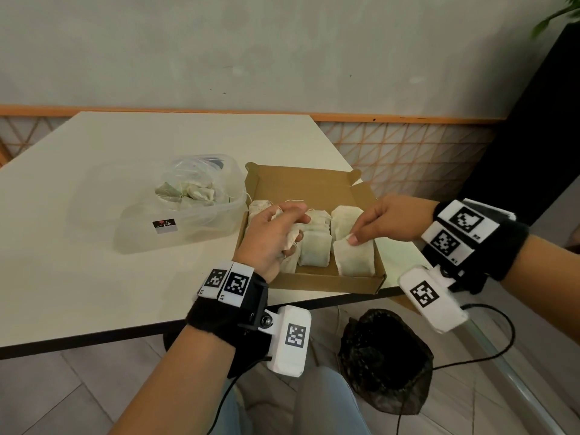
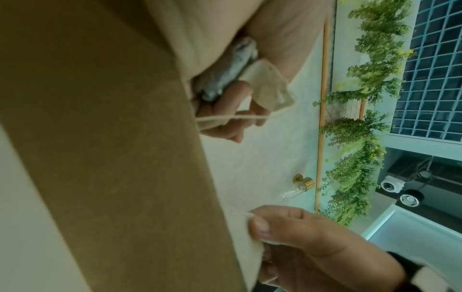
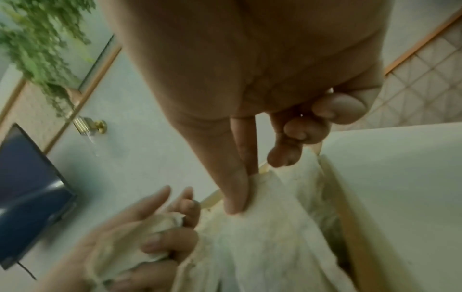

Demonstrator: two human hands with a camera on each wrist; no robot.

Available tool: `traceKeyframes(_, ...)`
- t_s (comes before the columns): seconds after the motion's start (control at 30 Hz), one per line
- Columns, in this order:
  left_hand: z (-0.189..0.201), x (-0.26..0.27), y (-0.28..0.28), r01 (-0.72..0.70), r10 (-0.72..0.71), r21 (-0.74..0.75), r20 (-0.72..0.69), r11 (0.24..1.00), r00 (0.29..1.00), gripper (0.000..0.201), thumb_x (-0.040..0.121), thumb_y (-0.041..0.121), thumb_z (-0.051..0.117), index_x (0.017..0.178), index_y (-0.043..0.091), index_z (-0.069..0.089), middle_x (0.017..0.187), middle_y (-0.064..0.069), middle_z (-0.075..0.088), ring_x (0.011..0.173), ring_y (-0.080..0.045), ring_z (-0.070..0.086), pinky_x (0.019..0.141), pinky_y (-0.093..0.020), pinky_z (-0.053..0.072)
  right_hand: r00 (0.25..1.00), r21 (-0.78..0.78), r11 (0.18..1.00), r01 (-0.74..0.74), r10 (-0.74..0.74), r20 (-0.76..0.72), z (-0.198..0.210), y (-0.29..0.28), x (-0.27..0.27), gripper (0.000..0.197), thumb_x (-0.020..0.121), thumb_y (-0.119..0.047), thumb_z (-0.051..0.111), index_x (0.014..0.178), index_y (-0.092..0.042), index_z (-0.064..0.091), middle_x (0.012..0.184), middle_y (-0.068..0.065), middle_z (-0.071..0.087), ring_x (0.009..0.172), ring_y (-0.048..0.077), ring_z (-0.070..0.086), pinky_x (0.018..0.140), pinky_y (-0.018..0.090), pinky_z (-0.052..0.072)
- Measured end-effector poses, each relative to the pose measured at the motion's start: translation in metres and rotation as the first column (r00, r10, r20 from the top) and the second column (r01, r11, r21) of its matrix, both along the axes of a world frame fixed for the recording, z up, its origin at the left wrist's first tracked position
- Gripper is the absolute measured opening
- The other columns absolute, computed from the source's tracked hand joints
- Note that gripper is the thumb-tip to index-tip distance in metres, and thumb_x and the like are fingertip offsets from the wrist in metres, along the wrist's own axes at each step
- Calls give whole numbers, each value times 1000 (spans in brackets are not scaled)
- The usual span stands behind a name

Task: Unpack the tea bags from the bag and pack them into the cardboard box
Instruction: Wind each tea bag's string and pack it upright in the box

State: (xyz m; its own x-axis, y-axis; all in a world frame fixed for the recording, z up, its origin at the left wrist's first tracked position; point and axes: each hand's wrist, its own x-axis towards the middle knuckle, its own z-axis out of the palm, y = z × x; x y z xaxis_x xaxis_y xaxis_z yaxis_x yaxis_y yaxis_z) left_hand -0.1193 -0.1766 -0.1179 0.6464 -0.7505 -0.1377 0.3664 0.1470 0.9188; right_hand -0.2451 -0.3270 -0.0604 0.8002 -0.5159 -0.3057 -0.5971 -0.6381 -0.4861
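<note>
An open cardboard box (image 1: 317, 183) lies at the table's near right corner with several tea bags in rows inside. My left hand (image 1: 292, 233) hovers over the box's left side and grips a small bunch of tea bags (image 1: 290, 238) in curled fingers; the left wrist view shows the left hand (image 2: 225, 110), a tea bag (image 2: 265, 85) and its string. My right hand (image 1: 354, 239) pinches the top corner of the front-right tea bag (image 1: 354, 262), which lies in the box. The right wrist view shows the thumb (image 3: 235, 193) on that tea bag (image 3: 270, 237). A clear plastic bag (image 1: 185, 199) with more tea bags sits left of the box.
The white table (image 1: 94, 246) ends just in front of the box, whose front corner reaches the edge. A black bag (image 1: 383, 359) and a cable lie on the floor below. My knees are under the table edge. A lattice wall stands behind.
</note>
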Motion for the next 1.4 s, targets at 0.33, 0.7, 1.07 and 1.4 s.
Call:
traceKeyframes(0.33,-1,1,0,-5,5,11,-10,1000,1000,3,88,17,64,87,14,63,74,0,62,44,-5,45,36,-15,26,977,-117,976,182,-166,137,-27,-17,10,22,77,-27,74,96,-17,73,95,-2,66,88,9,53,78,21,37)
traceKeyframes(0.7,-2,22,7,47,-197,-265,-575,963,794,33,91,40,49,85,9,59,76,-4,57,54,-8,50,39,-13,31,980,-330,925,-191,196,-18,-32,32,-15,15,88,-29,58,98,-34,68,91,-17,63,88,4,56,87,22,44)
traceKeyframes(1.07,2,16,8,58,-139,-186,-459,981,878,24,96,36,47,99,14,54,73,-5,55,67,-18,54,65,-31,50,749,324,944,-55,-175,639,-47,90,30,30,72,-27,78,95,-26,60,77,-4,56,63,10,49,60,23,45)
traceKeyframes(1.4,-7,15,7,161,-242,-292,-267,943,933,34,91,4,47,125,8,50,111,-13,60,91,-19,60,73,-23,53,465,594,801,-71,-500,730,-67,73,38,10,84,-10,65,91,-17,67,73,-6,65,61,7,54,48,17,43)
